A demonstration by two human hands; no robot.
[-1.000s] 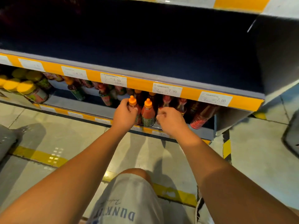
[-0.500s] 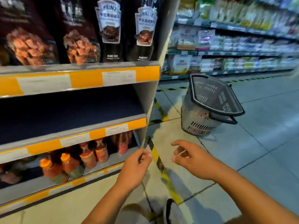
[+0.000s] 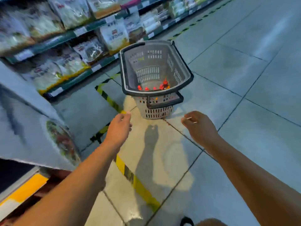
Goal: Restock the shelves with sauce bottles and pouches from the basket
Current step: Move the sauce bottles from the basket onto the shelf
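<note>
A grey plastic shopping basket point(image 3: 179, 69) with a black rim stands on the tiled floor ahead. Several red bottle caps point(image 3: 153, 87) show low inside it; the bottles themselves are hidden by the near wall. My left hand point(image 3: 119, 128) is stretched out toward the basket's lower left, fingers loosely curled, holding nothing. My right hand point(image 3: 199, 125) hovers to the basket's lower right, fingers loosely bent, also empty. Both hands are short of the basket and apart from it. The shelf unit's end panel point(image 3: 27, 128) is at my left.
Another shelf run with bagged goods point(image 3: 114, 35) lines the far left behind the basket. Yellow and black floor tape point(image 3: 138, 188) runs diagonally between my arms. A yellow shelf edge strip point(image 3: 24, 188) sits at the lower left. Open tiled floor point(image 3: 244, 70) lies to the right.
My view has swung from the low shelf of sauce bottles to the basket. Both hands left the bottles and now reach toward the basket, which is nearer and seen from above.
</note>
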